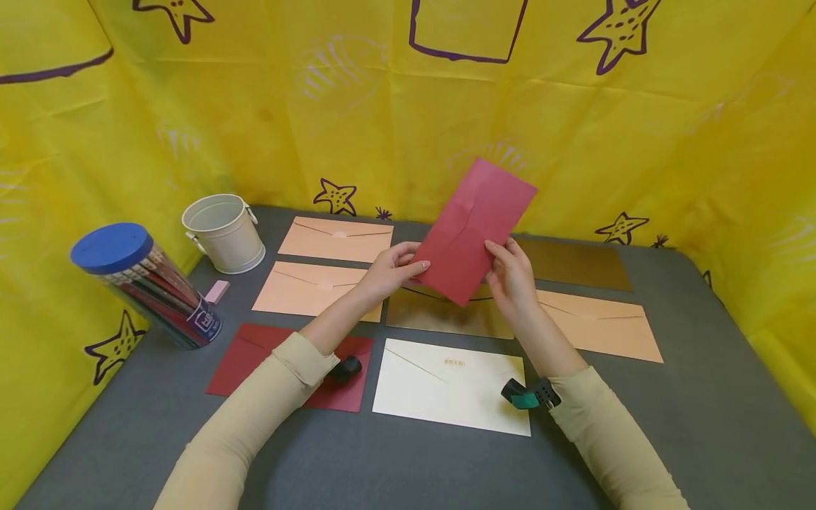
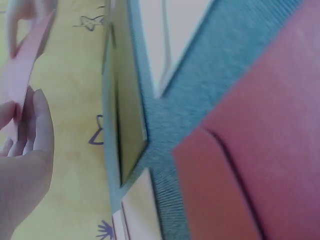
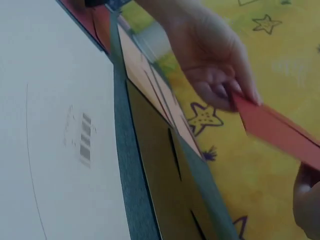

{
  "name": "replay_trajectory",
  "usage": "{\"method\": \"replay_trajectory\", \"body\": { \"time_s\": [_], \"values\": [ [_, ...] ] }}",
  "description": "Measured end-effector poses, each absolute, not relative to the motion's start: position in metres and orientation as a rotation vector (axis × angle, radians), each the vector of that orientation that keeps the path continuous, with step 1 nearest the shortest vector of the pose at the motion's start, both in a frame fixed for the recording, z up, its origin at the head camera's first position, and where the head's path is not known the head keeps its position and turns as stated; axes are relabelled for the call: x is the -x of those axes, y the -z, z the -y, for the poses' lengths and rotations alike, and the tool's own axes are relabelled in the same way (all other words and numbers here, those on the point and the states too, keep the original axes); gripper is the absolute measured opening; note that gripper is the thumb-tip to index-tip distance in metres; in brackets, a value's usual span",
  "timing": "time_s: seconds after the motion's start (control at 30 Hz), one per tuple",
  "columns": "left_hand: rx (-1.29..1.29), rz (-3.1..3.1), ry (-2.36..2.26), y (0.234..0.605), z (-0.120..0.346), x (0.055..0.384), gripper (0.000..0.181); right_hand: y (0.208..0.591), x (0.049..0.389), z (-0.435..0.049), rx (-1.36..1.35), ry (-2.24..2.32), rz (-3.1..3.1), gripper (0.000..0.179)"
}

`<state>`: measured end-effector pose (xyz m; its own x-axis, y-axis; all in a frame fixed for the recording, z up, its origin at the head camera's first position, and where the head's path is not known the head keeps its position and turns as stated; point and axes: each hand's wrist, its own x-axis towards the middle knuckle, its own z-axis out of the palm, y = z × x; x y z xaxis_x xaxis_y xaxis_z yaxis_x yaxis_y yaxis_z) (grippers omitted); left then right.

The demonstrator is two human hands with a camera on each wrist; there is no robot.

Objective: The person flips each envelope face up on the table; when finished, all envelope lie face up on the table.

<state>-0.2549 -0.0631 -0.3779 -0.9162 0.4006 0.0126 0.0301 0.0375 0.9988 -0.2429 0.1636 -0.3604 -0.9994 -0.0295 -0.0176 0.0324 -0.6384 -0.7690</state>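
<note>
Both hands hold a red envelope (image 1: 474,227) tilted up above the table, its flap side facing the head camera. The left hand (image 1: 390,270) pinches its lower left corner, thumb on the near face. On the right edge, the right hand (image 1: 512,276) grips it with the thumb in front and the fingers behind. In the left wrist view the raised envelope (image 2: 25,75) shows nearly edge-on. Below the hands lies a gold envelope (image 1: 446,315), partly covered by them. A white envelope (image 1: 446,389) with small gold print is nearer, under the right forearm.
Peach envelopes (image 1: 312,289) lie at the left and right (image 1: 599,322). Another red envelope (image 1: 239,361) sits under the left forearm, a brown-gold one (image 1: 574,263) at the back right. A pencil tub (image 1: 159,290), pink eraser (image 1: 217,292) and white bucket (image 1: 224,237) stand left. Yellow cloth surrounds the table.
</note>
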Motion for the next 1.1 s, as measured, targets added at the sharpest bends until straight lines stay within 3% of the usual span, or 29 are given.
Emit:
{"method": "replay_trajectory", "body": {
  "time_s": [0.33, 0.47, 0.63, 0.9, 1.1],
  "values": [
    [-0.376, -2.035, -1.976, 0.370, 0.086, 0.258, 0.044, 0.367, 0.249, -0.201, -0.017, 2.713, -1.466, 0.011],
    [-0.372, -2.110, -1.909, 0.373, 0.091, 0.264, 0.044, 0.371, 0.254, -0.218, -0.076, 2.484, -1.765, 0.017],
    [-0.178, -2.124, -2.028, 0.380, 0.089, 0.272, 0.046, 0.380, 0.259, -0.232, -0.115, 2.240, -1.948, 0.026],
    [0.081, -1.924, -2.140, 0.393, 0.078, 0.273, 0.057, 0.394, 0.265, -0.235, -0.288, 2.403, -1.730, 0.020],
    [0.136, -1.904, -2.230, 0.403, 0.073, 0.277, 0.046, 0.404, 0.269, -0.230, -0.332, 2.407, -1.782, 0.023]
  ]
}}
